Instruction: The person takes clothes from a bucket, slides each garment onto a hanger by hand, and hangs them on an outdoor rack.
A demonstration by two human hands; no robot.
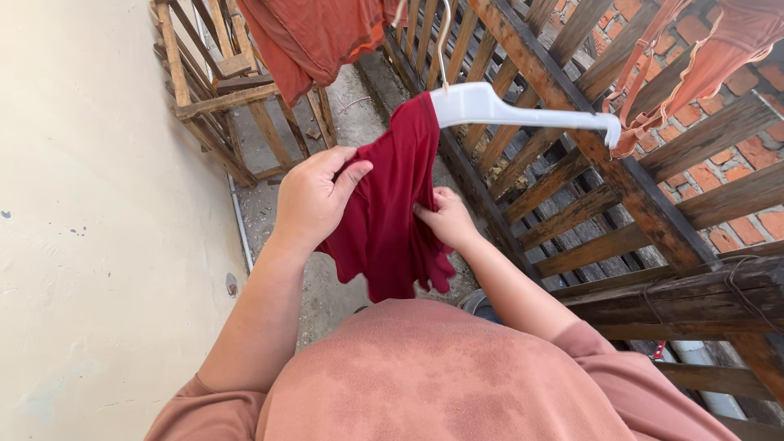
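Note:
A dark red garment (390, 204) hangs bunched from the left end of a white plastic hanger (523, 110), whose metal hook rises toward the top of the view. My left hand (314, 196) grips the cloth's left side, fingers curled over its upper edge. My right hand (445, 219) pinches the cloth's right side lower down. The hanger's right arm is bare and sticks out over the wooden railing.
A weathered wooden railing (621, 180) runs diagonally at the right, with a brick wall (735, 171) behind it. Orange clothes (314, 33) hang at top centre and pinkish ones (702, 57) at top right. A pale plastered wall (90, 245) fills the left; concrete floor lies below.

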